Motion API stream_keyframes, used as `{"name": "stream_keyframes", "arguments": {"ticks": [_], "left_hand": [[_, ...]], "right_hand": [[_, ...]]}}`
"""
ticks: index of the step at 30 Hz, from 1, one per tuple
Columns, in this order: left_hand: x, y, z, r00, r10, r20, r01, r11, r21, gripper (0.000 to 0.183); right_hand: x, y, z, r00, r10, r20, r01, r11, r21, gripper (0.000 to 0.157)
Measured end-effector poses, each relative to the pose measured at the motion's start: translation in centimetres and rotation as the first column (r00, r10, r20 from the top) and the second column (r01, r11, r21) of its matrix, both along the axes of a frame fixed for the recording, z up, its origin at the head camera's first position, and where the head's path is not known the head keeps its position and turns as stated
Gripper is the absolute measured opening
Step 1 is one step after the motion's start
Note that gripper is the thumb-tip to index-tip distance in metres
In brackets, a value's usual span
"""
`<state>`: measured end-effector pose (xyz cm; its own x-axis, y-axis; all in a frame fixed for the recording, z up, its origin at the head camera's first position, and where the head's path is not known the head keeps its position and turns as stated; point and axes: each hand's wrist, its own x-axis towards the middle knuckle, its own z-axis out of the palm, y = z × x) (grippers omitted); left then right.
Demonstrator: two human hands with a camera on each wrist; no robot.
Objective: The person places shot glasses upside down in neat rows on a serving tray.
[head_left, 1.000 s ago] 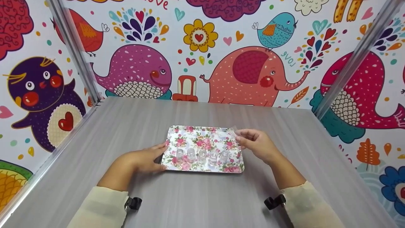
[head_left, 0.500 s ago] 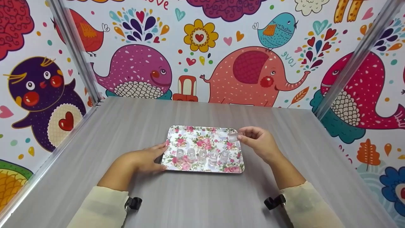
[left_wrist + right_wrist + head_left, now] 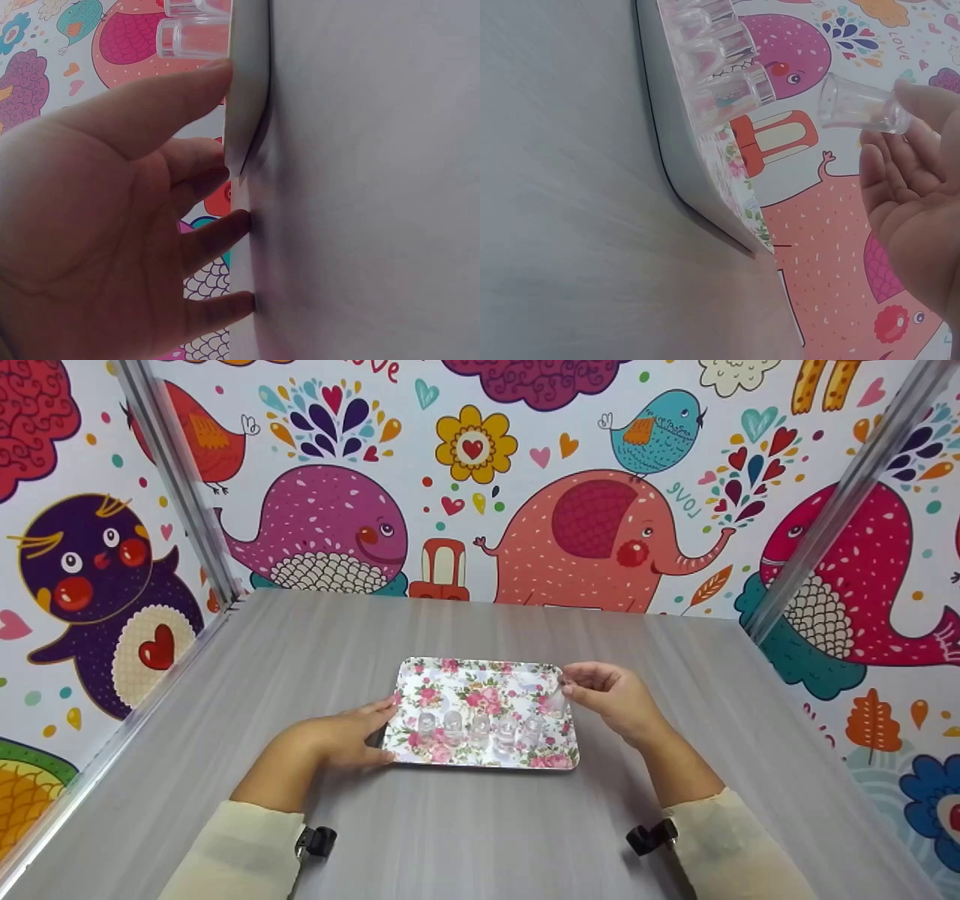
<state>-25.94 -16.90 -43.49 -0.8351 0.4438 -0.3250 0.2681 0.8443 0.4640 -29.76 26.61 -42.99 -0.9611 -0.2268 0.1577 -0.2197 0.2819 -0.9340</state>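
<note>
In my right hand (image 3: 619,697), a small clear shot glass (image 3: 862,105) is pinched by its thick base, rim downward, above the right side of the floral tray (image 3: 457,682). Several matching glasses (image 3: 480,727) stand upside down in a row along the tray's near part. At the tray's left side my left hand (image 3: 341,739) rests with spread fingers. Its thumb (image 3: 187,97) and index finger touch the rim, while other fingertips reach the tabletop, as the left wrist view shows.
The grey wood-grain table (image 3: 480,832) carries the tray. Behind it rises a wall with cartoon animals (image 3: 585,540). Metal posts (image 3: 176,480) stand at the back corners. Each sleeve has a black wrist camera (image 3: 321,841) on it.
The glass in my right hand has turned from pointing up and away, through sideways, to rim down, lowering slightly. My left hand and the tray stay where they were.
</note>
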Motion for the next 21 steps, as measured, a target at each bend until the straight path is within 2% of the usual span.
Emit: {"name": "stream_keyframes", "arguments": {"ticks": [7, 11, 21], "left_hand": [[-0.1, 0.0, -0.1, 1.0, 0.0, -0.006, 0.0, 1.0, 0.006, 0.087], [-0.2, 0.0, -0.2, 1.0, -0.005, -0.013, 0.006, 1.0, 0.013, 0.087], [-0.2, -0.1, -0.2, 1.0, -0.002, -0.012, 0.002, 1.0, 0.022, 0.087]], "right_hand": [[-0.2, 0.2, -0.5, 0.994, 0.055, 0.098, -0.068, 0.989, 0.134, 0.042], [-0.3, 0.2, -0.8, 0.987, 0.117, 0.111, -0.137, 0.972, 0.194, 0.042], [-0.5, 0.4, -1.4, 0.958, 0.234, 0.168, -0.27, 0.933, 0.239, 0.043]]}}
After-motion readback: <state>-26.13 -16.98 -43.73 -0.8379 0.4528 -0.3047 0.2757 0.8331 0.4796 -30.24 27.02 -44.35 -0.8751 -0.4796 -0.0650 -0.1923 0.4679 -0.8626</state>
